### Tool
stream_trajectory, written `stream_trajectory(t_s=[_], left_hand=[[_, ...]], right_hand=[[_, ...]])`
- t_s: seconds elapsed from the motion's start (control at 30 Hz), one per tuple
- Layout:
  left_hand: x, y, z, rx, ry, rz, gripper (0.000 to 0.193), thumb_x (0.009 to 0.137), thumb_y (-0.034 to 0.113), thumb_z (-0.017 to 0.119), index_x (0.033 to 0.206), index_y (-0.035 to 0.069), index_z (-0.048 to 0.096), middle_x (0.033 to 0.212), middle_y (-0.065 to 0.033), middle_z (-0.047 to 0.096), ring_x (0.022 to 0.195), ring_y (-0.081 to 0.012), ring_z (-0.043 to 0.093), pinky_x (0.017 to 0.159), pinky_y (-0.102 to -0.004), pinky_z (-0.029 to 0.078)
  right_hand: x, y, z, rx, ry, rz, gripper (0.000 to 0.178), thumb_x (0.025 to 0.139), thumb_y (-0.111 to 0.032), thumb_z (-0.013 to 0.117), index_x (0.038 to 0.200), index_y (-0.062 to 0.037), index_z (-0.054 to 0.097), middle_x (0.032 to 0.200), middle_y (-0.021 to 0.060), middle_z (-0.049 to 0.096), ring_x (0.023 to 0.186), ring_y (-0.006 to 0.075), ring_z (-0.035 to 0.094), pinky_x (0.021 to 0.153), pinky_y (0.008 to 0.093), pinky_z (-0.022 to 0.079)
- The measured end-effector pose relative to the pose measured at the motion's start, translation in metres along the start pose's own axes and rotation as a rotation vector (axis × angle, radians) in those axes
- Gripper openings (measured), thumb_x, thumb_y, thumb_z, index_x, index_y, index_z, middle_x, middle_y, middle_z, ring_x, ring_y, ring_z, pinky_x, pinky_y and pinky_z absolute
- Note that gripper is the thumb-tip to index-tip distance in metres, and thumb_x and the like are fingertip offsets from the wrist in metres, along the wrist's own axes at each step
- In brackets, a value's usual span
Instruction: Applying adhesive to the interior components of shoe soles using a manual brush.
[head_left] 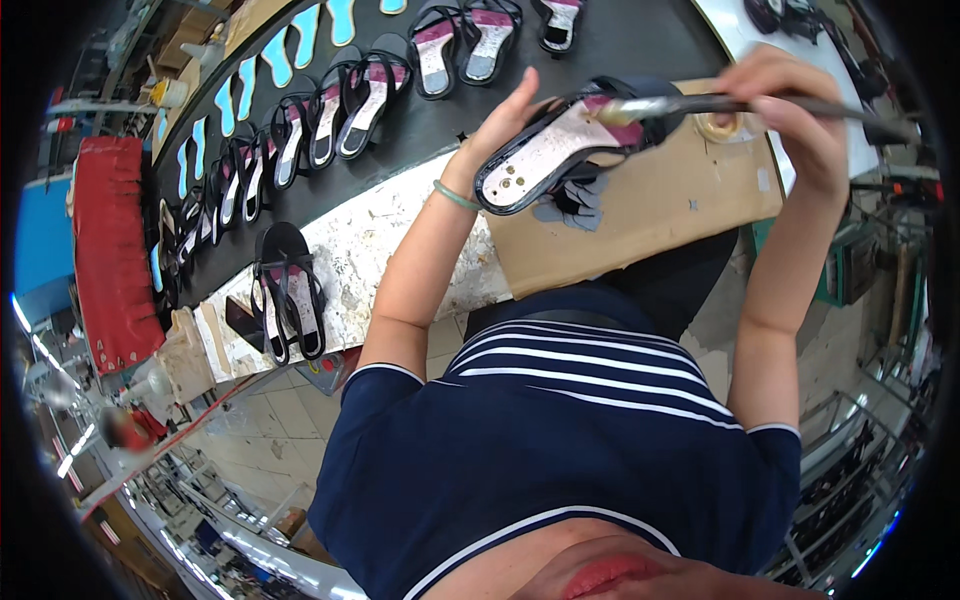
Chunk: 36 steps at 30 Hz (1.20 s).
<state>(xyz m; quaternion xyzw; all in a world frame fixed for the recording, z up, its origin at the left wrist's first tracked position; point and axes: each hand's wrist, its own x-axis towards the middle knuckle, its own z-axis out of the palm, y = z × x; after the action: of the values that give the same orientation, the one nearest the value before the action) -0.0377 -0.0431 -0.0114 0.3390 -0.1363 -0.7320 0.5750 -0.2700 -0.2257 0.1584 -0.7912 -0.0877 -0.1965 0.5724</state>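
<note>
My left hand is closed around the side of a black sandal, holding it tilted above the bench. Its bare insole faces up, pale with a maroon patch and a few round spots at the heel. My right hand, slightly blurred, grips a brush by its dark handle. The brush's light bristles touch or hover just over the maroon part of the insole. Below the sandal lie dark grey pieces on brown cardboard. A small round container with a yellowish rim stands by the brush.
Several black sandals line the dark conveyor belt, with blue insole pieces behind them. A pair of sandals rests on the stained white bench edge. A red padded cover is at the left, a white table at the far right.
</note>
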Motion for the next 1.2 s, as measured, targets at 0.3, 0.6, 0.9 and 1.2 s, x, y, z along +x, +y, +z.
stream_trajectory(t_s=[0.3, 0.6, 0.9, 1.2], left_hand=[[-0.003, 0.038, 0.003, -0.053, 0.287, 1.183, 0.064, 0.101, 0.061, 0.024, 0.131, 0.009, 0.048, 0.105, -0.0075, 0.065, 0.082, -0.0168, 0.066, 0.07, -0.0314, 0.057], [-0.001, 0.057, 0.061, -0.05, 0.297, 1.556, 0.059, 0.104, 0.056, 0.023, 0.14, 0.012, 0.04, 0.131, -0.004, 0.052, 0.116, -0.0158, 0.053, 0.099, -0.034, 0.044], [-0.002, 0.047, 0.061, -0.003, 0.342, 1.488, 0.059, 0.104, 0.054, 0.022, 0.14, 0.012, 0.04, 0.13, -0.0051, 0.053, 0.115, -0.0156, 0.053, 0.096, -0.0324, 0.044], [0.001, 0.041, 0.065, -0.045, 0.404, 1.409, 0.069, 0.101, 0.062, 0.02, 0.128, 0.006, 0.051, 0.112, -0.0081, 0.062, 0.097, -0.0175, 0.062, 0.081, -0.0317, 0.053]], right_hand=[[-0.044, 0.016, 0.039, 0.566, 0.625, 0.216, 0.042, 0.106, -0.032, 0.033, 0.072, -0.0094, 0.042, 0.065, 0.0051, 0.045, 0.057, 0.0171, 0.043, 0.054, 0.0329, 0.04], [0.023, 0.052, 0.157, 0.408, 0.484, 0.467, 0.078, 0.08, -0.002, 0.078, 0.147, -0.0018, 0.038, 0.102, 0.0061, 0.063, 0.067, 0.0049, 0.061, 0.058, 0.0167, 0.049], [0.031, 0.063, 0.161, 0.367, 0.597, 0.421, 0.072, 0.073, 0.006, 0.08, 0.138, 0.0014, 0.05, 0.107, 0.0082, 0.07, 0.054, -0.0027, 0.046, 0.042, 0.0164, 0.027], [0.017, 0.056, 0.149, 0.43, 0.537, 0.481, 0.066, 0.074, 0.005, 0.078, 0.136, 0.0024, 0.054, 0.097, 0.0054, 0.072, 0.053, -0.003, 0.036, 0.043, 0.0177, 0.022]])
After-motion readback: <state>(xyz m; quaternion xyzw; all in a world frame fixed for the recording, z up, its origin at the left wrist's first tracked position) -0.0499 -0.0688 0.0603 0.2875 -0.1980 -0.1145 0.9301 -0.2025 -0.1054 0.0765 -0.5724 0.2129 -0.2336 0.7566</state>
